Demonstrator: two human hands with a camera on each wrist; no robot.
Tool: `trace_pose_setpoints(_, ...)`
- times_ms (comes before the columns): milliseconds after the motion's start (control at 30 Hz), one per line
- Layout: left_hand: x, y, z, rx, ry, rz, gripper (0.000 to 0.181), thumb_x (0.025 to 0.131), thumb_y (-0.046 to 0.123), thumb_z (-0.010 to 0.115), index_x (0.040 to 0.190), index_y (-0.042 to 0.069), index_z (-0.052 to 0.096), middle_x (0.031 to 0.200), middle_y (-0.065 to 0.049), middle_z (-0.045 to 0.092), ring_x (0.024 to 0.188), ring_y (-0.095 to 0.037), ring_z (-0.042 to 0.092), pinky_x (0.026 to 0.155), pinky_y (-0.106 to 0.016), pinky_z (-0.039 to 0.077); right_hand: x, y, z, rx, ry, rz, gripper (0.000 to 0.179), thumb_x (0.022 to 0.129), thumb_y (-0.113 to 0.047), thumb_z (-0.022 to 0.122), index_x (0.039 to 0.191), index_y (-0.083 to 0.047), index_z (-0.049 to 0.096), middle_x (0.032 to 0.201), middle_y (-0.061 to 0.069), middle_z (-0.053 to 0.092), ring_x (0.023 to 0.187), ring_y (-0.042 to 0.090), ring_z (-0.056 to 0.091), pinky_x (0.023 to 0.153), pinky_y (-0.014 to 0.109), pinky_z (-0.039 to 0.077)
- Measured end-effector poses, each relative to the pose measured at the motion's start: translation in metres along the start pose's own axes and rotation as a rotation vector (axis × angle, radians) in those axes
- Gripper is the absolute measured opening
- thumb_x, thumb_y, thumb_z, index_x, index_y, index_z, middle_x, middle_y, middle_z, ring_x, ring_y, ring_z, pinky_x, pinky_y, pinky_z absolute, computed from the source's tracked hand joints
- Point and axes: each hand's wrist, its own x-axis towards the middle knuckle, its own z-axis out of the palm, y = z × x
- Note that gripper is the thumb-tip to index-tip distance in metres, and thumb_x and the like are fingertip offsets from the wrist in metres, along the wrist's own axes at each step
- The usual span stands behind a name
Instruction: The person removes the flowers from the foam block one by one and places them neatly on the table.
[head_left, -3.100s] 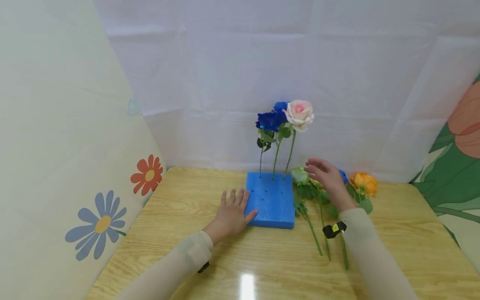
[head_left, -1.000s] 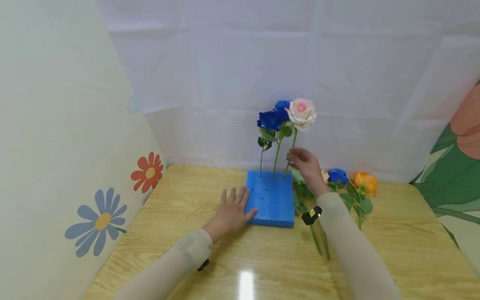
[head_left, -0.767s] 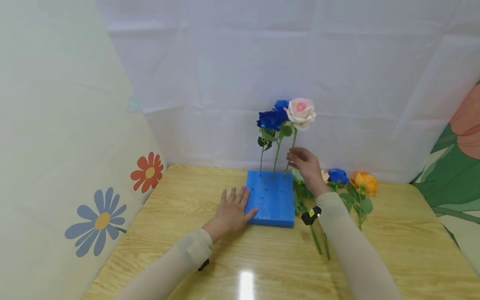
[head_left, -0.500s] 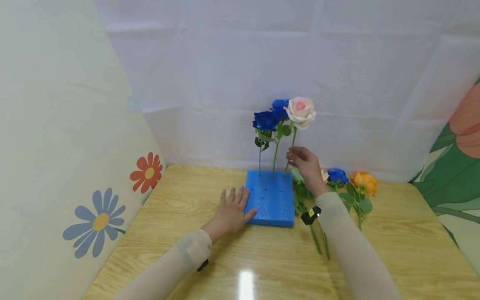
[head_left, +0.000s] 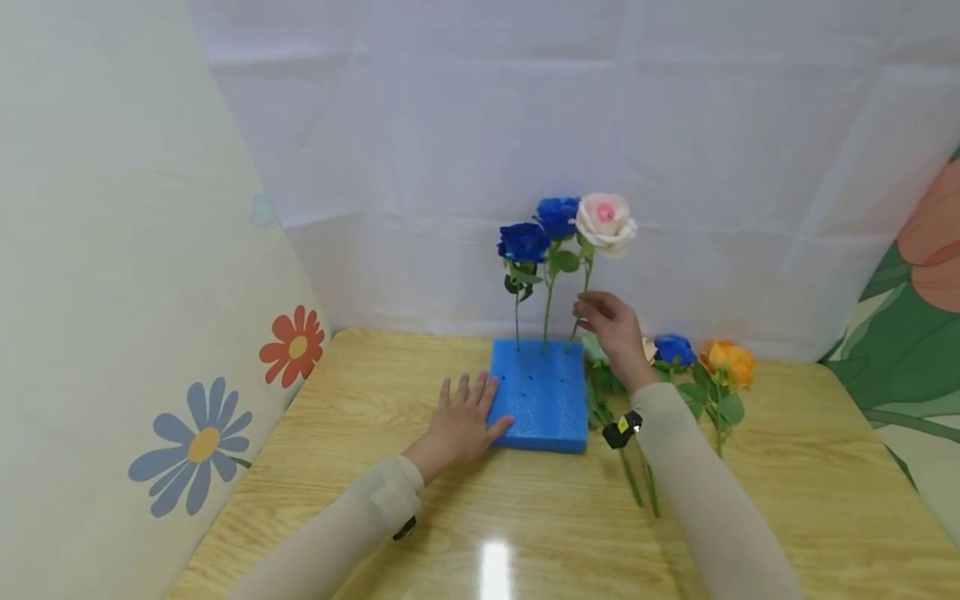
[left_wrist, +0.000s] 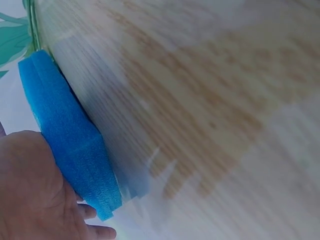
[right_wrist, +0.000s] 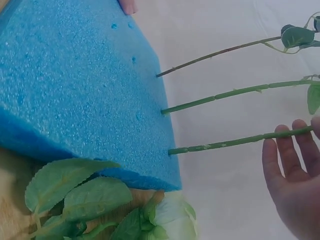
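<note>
A blue foam block [head_left: 551, 417] lies on the table, dotted with small holes. Two blue roses [head_left: 522, 242] and a pale pink rose [head_left: 606, 223] stand in a row along its far edge, stems sunk in the foam. With fingertips and thumb my right hand [head_left: 613, 333] pinches the pink rose's stem [right_wrist: 230, 143] partway up; the right wrist view shows that stem leaning slightly. My left hand [head_left: 461, 425] lies with spread, straight fingers against the block's left edge, thumb over its top. In the left wrist view, the palm [left_wrist: 30, 185] covers part of the block's side.
Loose flowers lie right of the block, partly under my right arm: an orange rose [head_left: 729, 363], a blue rose [head_left: 675, 350] and a pale green one [right_wrist: 175, 220] among leaves. A white cloth [head_left: 450, 167] hangs behind the wooden table [head_left: 360, 392].
My right hand has moved left from above the loose flowers to the pink rose's stem and stays there. The standing blue roses have swayed left, apart from the pink bloom. My left hand stays put.
</note>
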Motion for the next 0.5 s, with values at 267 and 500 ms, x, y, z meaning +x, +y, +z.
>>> trace_pose_setpoints(267,0.004,-0.005,0.003,-0.017,0.008,0.006,0.077,0.106,0.061,0.029,0.162,0.009,0.021,0.168,-0.016,0.018,0.152,-0.045,0.019,0.12,-0.065,0.008,0.0,-0.011,-0.002,-0.04,0.045,-0.068,0.034,0.105,-0.017,0.058,0.131,0.004,0.063,0.118,0.022,0.069,0.105,0.02,0.067,0.099,0.046,0.053)
trace_pose_setpoints(500,0.003,-0.004,0.001,-0.024,-0.004,-0.002,0.078,0.106,0.062,0.027,0.163,0.009,0.02,0.169,-0.014,0.017,0.152,-0.044,0.019,0.12,-0.065,0.009,0.001,-0.016,-0.007,-0.019,0.055,-0.073,0.036,0.105,-0.018,0.058,0.134,0.003,0.062,0.122,0.023,0.068,0.1,0.013,0.068,0.098,0.043,0.053)
